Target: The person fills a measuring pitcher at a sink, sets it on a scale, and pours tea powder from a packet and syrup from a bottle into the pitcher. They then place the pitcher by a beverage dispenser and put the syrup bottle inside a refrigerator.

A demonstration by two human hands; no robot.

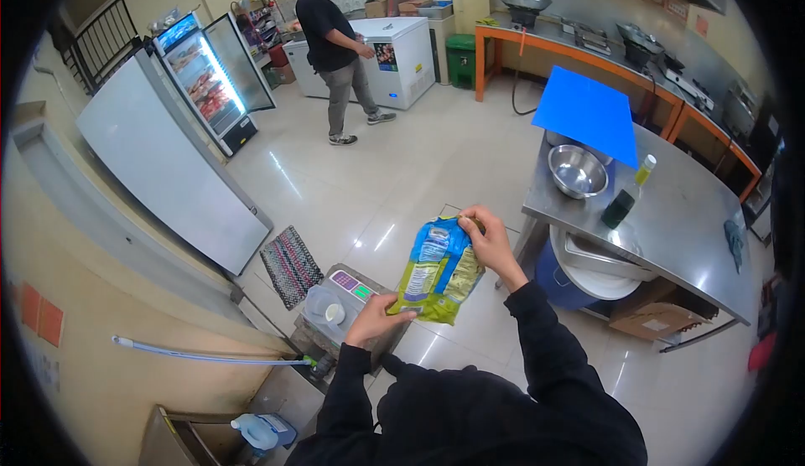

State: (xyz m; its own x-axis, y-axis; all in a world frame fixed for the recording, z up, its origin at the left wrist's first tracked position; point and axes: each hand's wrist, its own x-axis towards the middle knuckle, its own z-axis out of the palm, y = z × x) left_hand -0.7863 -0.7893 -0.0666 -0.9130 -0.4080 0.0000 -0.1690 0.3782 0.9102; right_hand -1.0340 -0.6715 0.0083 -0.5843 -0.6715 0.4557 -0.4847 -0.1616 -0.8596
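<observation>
A green and blue plastic food packet (438,269) with printed panels is held up in front of me by both hands. My left hand (373,319) grips its lower left corner, thumb on the near face. At the upper right corner, my right hand (489,241) pinches the crinkled top edge. What is inside the packet cannot be seen. Just beyond my left hand, a digital scale (350,284) with a lit green display stands on a low stand. A clear plastic container (323,305) with a small white cup (334,313) sits beside the display.
To the right, a steel table (688,214) holds a metal bowl (578,171), a green bottle (622,204) and a blue board (587,114). A person (327,47) stands near a white chest freezer (398,59). A woven mat (291,266) lies on the floor; a blue-white hose (210,353) crosses lower left.
</observation>
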